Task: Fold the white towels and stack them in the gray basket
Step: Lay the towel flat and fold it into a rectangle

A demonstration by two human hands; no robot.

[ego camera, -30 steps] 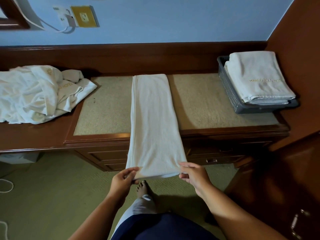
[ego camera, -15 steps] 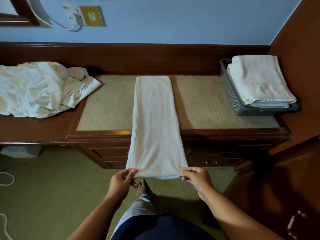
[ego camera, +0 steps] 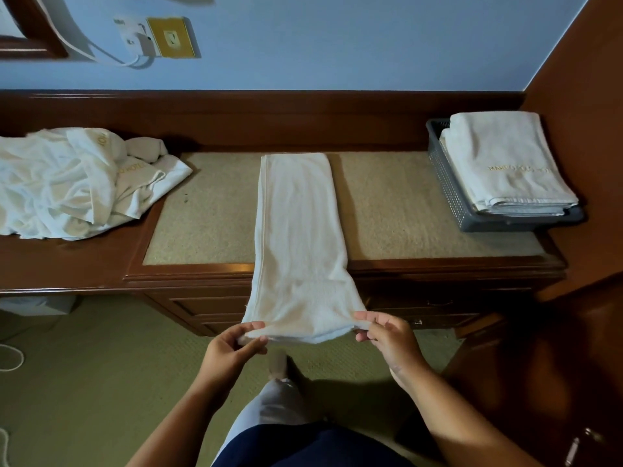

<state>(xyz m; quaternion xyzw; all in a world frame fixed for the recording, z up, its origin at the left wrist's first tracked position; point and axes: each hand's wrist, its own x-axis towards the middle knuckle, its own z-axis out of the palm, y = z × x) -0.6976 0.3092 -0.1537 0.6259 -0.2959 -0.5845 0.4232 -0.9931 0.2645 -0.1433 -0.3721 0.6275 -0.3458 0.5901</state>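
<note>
So the towel point(ego camera: 298, 237) is folded into a long strip, far end lying flat on the middle of the desk point(ego camera: 438, 265) and near end held out past the desk's front edge, where the left hand point(ego camera: 232, 348) pinches one corner and the right hand point(ego camera: 387, 338) pinches the other. The basket point(ego camera: 446, 183) sits at the desk's right end with folded towels point(ego camera: 505, 163) stacked in it, and a crumpled pile point(ego camera: 67, 183) of white towels lies on the desk's left end.
</note>
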